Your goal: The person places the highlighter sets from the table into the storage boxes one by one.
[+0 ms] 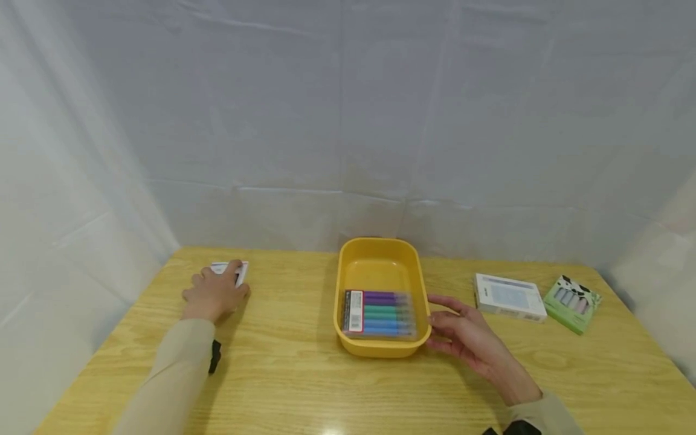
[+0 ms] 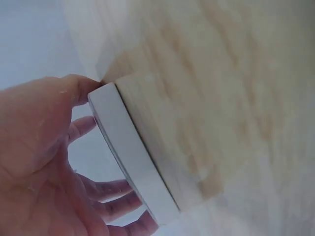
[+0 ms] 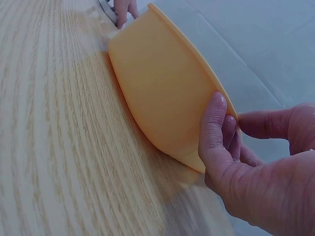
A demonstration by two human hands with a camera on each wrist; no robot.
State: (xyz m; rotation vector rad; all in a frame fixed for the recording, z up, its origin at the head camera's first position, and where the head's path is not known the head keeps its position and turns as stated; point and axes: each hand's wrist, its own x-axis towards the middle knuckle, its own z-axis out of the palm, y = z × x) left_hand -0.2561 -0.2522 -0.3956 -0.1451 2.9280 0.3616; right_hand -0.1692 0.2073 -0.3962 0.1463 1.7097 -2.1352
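A flat white box [image 1: 243,273] lies at the far left of the table, mostly covered by my left hand [image 1: 213,294]. In the left wrist view, the thumb and fingers grip the ends of this box, whose plain white side [image 2: 133,152] faces the camera. My right hand [image 1: 472,338] holds the right side of a yellow plastic basket [image 1: 348,348] near its front corner. From the right wrist, its thumb and fingers meet at the basket's rim, fingers against the outer wall [image 3: 157,83]. Inside the basket lies a clear pack of purple, green and blue pens [image 1: 380,314].
To the right of the basket, a white box with a blue panel [image 1: 511,296] lies flat on the wooden table [image 1: 293,386]. Beside it is a green box with a cow pattern and a window showing several pale pens [image 1: 572,304]. A pale sheet [image 1: 348,121] hangs behind the table.
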